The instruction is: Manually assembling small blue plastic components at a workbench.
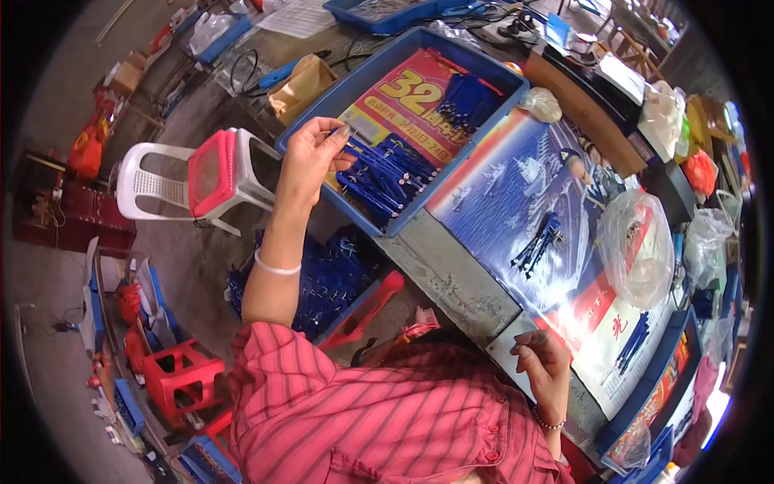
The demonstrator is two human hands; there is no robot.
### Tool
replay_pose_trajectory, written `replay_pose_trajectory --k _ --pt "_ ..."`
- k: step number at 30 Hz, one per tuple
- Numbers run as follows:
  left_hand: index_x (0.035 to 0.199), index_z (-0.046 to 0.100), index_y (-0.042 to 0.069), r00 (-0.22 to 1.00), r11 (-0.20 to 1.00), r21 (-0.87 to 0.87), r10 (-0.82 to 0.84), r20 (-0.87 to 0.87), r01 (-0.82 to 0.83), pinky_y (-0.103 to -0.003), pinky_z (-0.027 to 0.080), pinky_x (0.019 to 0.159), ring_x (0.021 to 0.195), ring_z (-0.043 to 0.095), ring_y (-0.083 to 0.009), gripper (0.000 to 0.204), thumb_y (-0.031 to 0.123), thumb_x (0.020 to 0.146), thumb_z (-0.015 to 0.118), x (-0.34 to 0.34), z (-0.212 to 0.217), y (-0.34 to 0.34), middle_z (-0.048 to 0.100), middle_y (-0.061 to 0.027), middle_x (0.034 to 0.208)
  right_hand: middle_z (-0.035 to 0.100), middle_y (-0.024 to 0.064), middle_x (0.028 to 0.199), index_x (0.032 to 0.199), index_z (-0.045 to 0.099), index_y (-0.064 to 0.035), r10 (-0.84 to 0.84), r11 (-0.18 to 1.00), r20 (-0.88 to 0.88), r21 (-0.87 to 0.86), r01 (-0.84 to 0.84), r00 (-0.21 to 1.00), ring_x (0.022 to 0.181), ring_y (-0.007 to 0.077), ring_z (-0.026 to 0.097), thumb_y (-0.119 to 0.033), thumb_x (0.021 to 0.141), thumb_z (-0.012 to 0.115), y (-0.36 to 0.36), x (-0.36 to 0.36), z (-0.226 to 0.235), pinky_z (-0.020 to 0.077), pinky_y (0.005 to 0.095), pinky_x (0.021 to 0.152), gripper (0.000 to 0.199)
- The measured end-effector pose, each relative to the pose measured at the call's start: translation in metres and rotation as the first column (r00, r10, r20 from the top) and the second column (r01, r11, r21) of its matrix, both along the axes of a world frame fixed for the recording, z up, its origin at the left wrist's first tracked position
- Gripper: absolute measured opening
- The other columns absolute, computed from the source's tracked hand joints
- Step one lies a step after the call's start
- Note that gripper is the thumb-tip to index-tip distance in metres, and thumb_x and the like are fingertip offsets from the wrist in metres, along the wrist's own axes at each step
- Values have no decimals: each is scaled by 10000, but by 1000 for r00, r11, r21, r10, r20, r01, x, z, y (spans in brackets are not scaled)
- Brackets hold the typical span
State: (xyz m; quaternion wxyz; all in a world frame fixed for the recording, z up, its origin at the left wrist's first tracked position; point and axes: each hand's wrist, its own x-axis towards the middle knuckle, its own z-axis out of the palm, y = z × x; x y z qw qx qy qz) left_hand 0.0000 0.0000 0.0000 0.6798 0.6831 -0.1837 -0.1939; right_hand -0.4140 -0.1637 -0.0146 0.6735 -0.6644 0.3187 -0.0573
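My left hand [316, 155] reaches over the near left rim of a blue tray [395, 228], thumb and forefinger pinched together. What sits between the fingertips is too small to make out. Under and beside it in the tray lies a pile of thin dark-blue wire-like pieces [387, 179] with small pale tips. A second bunch of blue pieces [469, 103] is at the tray's far side, on a red and yellow printed sheet [403, 81]. My right hand [544, 367] hovers at the table's near edge, fingers loosely bent and apart, nothing visible in them.
A printed poster [492, 194] covers the table, bearing small bunches of dark pieces [538, 246] and blue pieces [634, 343]. A clear plastic bag [637, 250] stands right. Below the left arm is a bin of blue pieces [330, 278]. A white chair [157, 181] stands left.
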Motion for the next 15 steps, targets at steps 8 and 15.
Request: replay_pose_trajectory --k 8,15 --pt "968 574 9 984 964 214 -130 -125 155 -243 546 561 646 649 -149 195 178 884 623 28 -37 3 612 -47 830 612 60 782 951 594 30 202 976 -80 -68 -207 976 618 96 571 -63 867 618 17 32 9 452 227 556 127" --pt "953 630 0 974 846 522 -198 111 112 -208 501 523 599 620 -104 219 198 860 644 13 -20 -7 636 -37 752 626 116 800 946 614 23 310 919 -100 -223 -325 945 642 182 623 -75 834 650 22 36 13 480 270 591 154"
